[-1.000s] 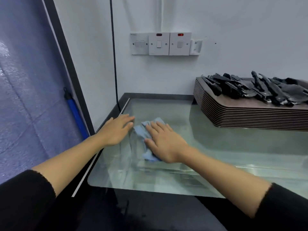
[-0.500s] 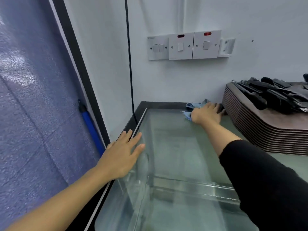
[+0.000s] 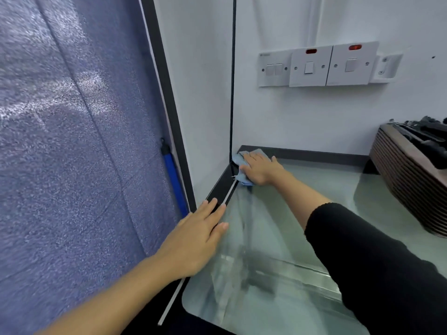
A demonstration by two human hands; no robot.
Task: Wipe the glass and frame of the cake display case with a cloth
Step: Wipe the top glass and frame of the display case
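Right hand (image 3: 262,169) is pressing flat, fingers together, covering most of blue cloth (image 3: 238,158) at glass top's (image 3: 302,213) far corner. Left hand (image 3: 196,238) is lying spread across black frame (image 3: 221,183). Tray stack (image 3: 406,175) is running off frame, its dark contents indistinct.

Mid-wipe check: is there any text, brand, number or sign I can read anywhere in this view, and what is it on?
No text can be read.
Leftmost switch plate: a small mark at its top left corner, too blurred to read.
Two switches with red indicator lights: no lettering visible.
Cloth, glass top, stacked trays: no labels visible.
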